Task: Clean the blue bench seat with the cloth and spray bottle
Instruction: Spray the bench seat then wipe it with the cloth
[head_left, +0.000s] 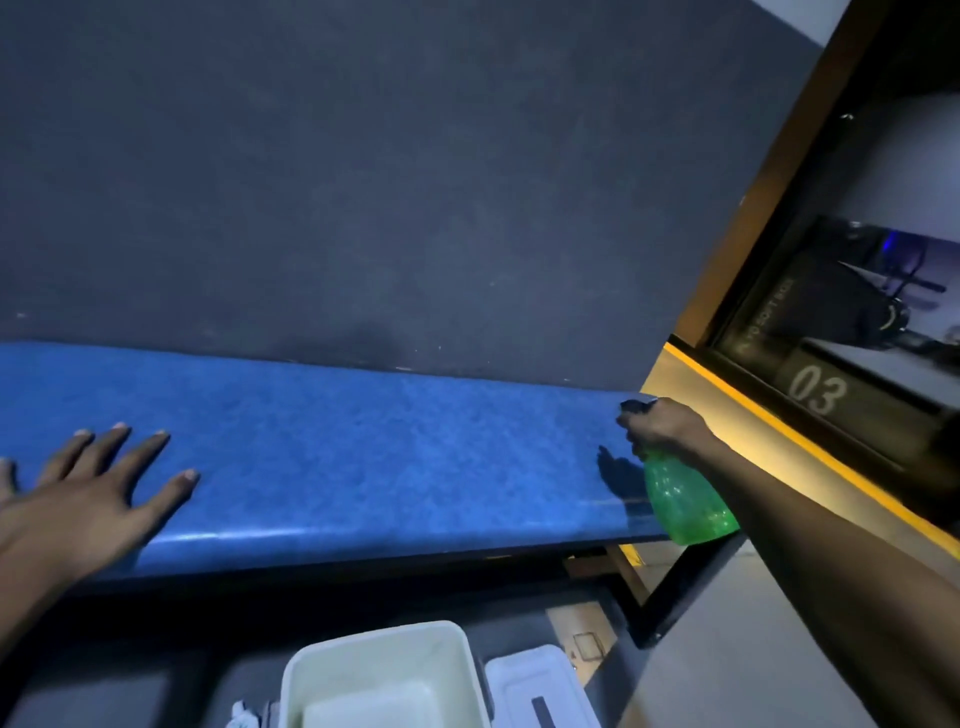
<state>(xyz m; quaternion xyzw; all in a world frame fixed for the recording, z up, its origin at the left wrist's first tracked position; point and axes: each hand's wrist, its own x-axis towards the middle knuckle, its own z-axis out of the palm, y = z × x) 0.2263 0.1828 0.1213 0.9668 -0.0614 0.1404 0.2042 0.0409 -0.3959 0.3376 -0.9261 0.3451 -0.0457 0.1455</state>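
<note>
The blue bench seat runs across the middle of the view against a dark wall. My left hand lies flat on its left part, fingers spread, holding nothing. My right hand grips the dark trigger head of a green spray bottle over the bench's right end; the nozzle faces left along the seat. A bit of white fabric, possibly the cloth, shows at the bottom edge beside the bin.
A white plastic bin and a white lid or tray sit on the floor below the bench. A black metal bench leg stands at the right. A glass door marked 03 with a yellow frame is at the right.
</note>
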